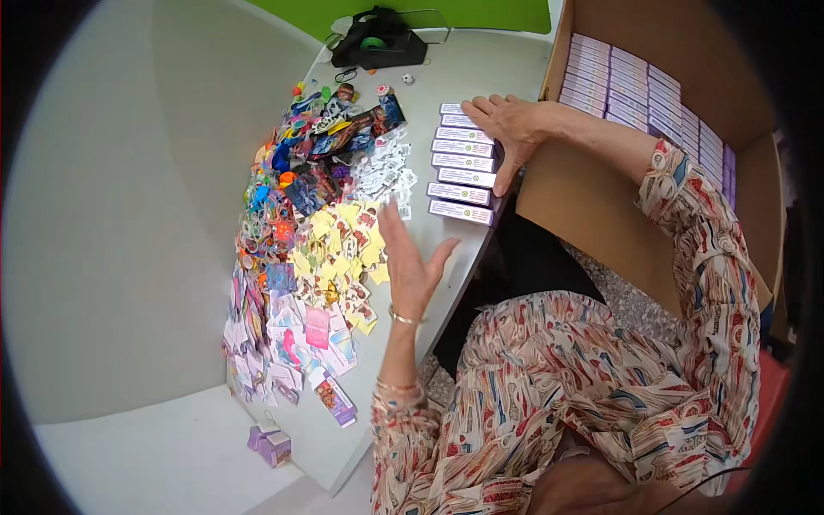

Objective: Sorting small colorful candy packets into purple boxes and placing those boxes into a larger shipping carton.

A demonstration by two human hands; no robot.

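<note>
A row of slim white-and-purple boxes [463,161] lies along the table's right edge. My right hand [513,129] rests against the right ends of the upper boxes, fingers and thumb spread wide. Below and to the left of that row, my left hand [408,273] is held open and empty, its thumb apart from the fingers and a bangle at the wrist. Close to it is a heap of pale yellow printed cards [339,245]. Small white printed slips [382,176] lie between the heap and the boxes.
Colourful small trinkets [273,219] pile up along the table's left edge. Pink and lilac cards [318,330] and a purple box [335,399] lie nearer. A black tape dispenser [382,51] stands at the back. At right, a cardboard carton [562,184] holds stacked similar boxes [631,86].
</note>
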